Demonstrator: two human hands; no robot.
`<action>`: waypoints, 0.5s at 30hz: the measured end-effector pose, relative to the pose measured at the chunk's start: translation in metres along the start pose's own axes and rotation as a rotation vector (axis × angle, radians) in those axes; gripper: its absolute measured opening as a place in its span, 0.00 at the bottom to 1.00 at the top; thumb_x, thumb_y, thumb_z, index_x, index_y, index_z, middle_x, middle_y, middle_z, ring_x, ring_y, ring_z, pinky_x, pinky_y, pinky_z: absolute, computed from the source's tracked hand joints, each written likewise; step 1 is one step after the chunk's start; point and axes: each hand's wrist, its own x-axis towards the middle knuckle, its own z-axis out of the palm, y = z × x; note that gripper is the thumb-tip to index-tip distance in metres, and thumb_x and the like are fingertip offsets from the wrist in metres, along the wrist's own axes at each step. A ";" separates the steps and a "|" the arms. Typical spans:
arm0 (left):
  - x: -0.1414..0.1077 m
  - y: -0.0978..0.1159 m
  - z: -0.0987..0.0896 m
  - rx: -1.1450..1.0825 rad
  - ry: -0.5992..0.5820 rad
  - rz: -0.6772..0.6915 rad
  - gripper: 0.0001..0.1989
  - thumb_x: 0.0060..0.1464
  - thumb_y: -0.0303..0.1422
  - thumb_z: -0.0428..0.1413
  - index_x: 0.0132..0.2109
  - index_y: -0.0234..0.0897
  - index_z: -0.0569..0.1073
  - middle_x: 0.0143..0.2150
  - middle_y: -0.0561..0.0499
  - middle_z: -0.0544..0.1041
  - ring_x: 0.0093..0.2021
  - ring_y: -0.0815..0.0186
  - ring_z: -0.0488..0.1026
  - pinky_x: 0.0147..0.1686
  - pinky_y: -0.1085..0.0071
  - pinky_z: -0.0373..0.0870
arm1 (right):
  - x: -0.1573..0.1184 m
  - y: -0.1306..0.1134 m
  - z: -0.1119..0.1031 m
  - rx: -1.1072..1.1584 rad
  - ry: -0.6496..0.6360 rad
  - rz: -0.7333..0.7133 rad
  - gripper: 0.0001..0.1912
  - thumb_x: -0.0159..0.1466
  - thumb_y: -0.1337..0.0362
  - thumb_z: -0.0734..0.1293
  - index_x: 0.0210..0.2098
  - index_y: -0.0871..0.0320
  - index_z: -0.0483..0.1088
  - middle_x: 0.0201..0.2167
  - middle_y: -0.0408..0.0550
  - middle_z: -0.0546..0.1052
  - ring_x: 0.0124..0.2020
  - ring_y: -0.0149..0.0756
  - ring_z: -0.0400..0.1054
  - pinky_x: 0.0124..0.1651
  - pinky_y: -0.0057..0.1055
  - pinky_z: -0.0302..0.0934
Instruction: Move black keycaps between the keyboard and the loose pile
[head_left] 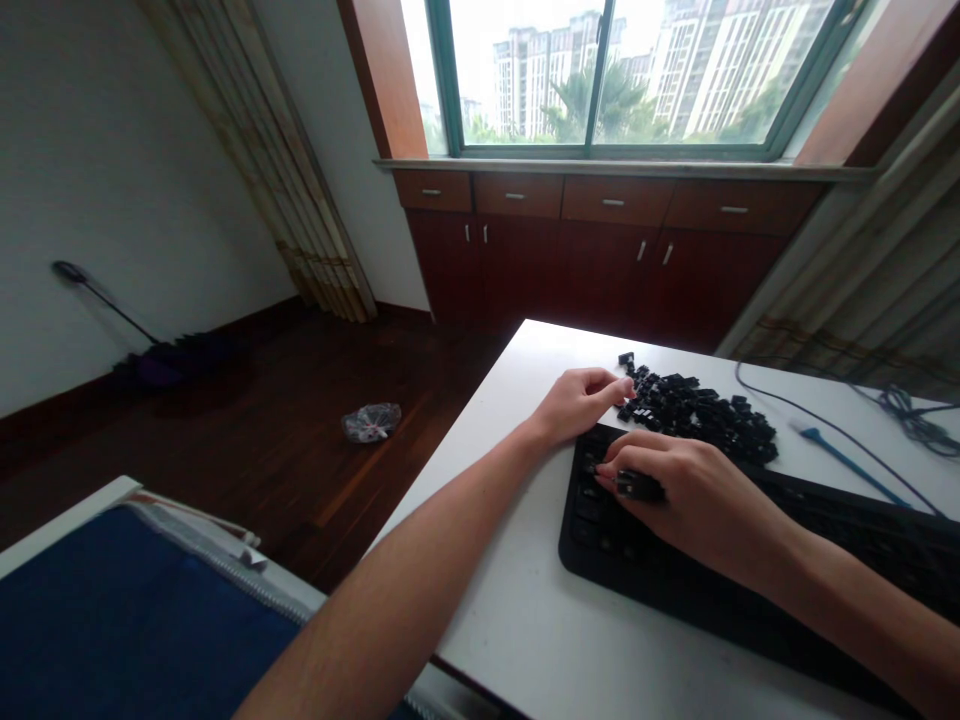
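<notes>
The right hand (679, 490) arches over the left end of a black computer keyboard (637, 570), wrist low, its fingers pinching a black keycap (637, 486) just above the keys. The left hand (579, 405) lies loosely curled at the keyboard's far left corner, its forearm angled in across the white table (536, 350), and its fingertips (625, 388) sit just beside a heap of loose black keycaps (694, 412); whether they hold anything, I cannot tell. The heap lies behind the keyboard, near the table's far edge, with a blue-handled tool (847, 460) to its right.
</notes>
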 end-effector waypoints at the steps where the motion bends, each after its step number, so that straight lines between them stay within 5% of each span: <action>1: 0.000 0.000 0.000 0.000 0.001 0.000 0.20 0.60 0.47 0.56 0.37 0.33 0.80 0.36 0.46 0.80 0.36 0.65 0.74 0.39 0.70 0.69 | 0.001 0.001 -0.001 0.000 -0.007 -0.002 0.05 0.66 0.69 0.66 0.38 0.55 0.75 0.40 0.47 0.78 0.37 0.38 0.74 0.42 0.36 0.69; 9: 0.000 0.001 0.000 -0.054 0.004 -0.008 0.18 0.58 0.46 0.59 0.37 0.33 0.80 0.35 0.47 0.80 0.37 0.65 0.75 0.39 0.70 0.68 | 0.004 -0.005 -0.010 0.002 0.023 -0.022 0.08 0.68 0.60 0.66 0.34 0.54 0.74 0.39 0.47 0.78 0.32 0.35 0.72 0.35 0.34 0.65; 15: 0.004 -0.002 -0.006 -0.148 0.184 -0.056 0.21 0.59 0.49 0.55 0.39 0.33 0.79 0.35 0.47 0.78 0.33 0.67 0.72 0.35 0.70 0.69 | 0.032 -0.033 -0.019 0.804 0.337 0.172 0.26 0.69 0.53 0.64 0.17 0.55 0.61 0.13 0.39 0.62 0.17 0.27 0.55 0.21 0.28 0.53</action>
